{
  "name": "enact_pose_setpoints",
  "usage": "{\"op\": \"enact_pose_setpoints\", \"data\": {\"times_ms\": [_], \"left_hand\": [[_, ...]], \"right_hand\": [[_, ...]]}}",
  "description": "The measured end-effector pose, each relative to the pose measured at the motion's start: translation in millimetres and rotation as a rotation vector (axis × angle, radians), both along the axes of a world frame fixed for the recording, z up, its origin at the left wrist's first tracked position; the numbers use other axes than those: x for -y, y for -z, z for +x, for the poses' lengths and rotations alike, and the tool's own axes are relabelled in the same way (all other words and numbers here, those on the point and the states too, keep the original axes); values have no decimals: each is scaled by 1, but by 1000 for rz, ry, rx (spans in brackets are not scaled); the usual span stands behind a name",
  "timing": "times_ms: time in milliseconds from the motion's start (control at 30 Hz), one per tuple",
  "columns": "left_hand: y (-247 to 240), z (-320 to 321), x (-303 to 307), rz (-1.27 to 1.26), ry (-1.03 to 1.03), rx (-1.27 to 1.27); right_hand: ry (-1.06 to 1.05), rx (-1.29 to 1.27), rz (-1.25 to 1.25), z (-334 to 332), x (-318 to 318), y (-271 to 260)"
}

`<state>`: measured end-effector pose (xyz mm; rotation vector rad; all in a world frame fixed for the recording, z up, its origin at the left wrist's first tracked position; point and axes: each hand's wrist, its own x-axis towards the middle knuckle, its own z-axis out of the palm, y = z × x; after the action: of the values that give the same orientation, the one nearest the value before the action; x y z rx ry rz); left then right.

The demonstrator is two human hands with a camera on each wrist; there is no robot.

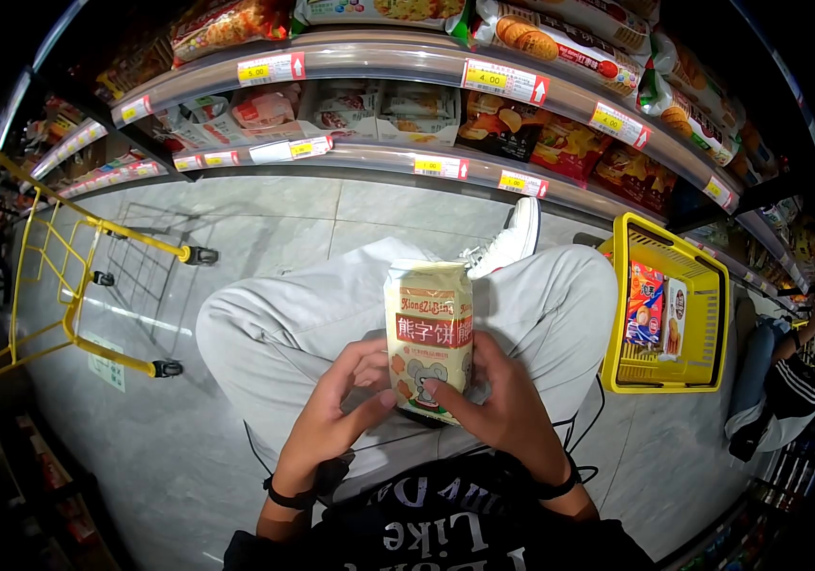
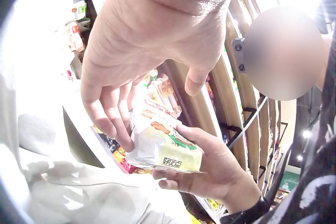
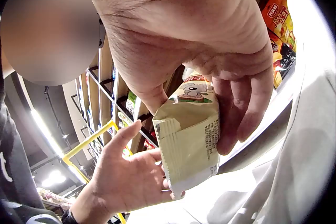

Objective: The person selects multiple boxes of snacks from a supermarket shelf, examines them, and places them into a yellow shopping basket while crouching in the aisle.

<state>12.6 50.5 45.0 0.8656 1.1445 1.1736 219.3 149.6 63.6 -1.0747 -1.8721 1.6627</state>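
Note:
A pale yellow biscuit packet (image 1: pixel 431 328) with an elephant drawing and red lettering stands upright above the person's lap in the head view. The right hand (image 1: pixel 507 404) grips it, thumb across the front and fingers along its right side. Beside its left edge is the left hand (image 1: pixel 343 400), fingers loosely bent. In the left wrist view the fingertips of the left hand (image 2: pixel 152 50) touch the packet's side while the thumb stays off it. The packet's folded, sealed end (image 3: pixel 186 150) faces the right wrist camera.
A yellow basket (image 1: pixel 664 385) holding two snack packs (image 1: pixel 645 303) stands on the right. To the left is a yellow cart frame (image 1: pixel 69 314) on wheels. Shelves with price tags (image 1: pixel 507 81) and packaged snacks curve across the front. Another person (image 1: pixel 783 385) is at far right.

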Motion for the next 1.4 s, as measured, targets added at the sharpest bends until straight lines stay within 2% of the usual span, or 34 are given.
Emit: {"op": "enact_pose_setpoints", "data": {"times_ms": [767, 1400], "left_hand": [[0, 2, 0, -13, -13, 11], [9, 3, 0, -36, -3, 59]], "right_hand": [[8, 21, -18, 0, 0, 2], [-29, 55, 69, -2, 5, -10]]}}
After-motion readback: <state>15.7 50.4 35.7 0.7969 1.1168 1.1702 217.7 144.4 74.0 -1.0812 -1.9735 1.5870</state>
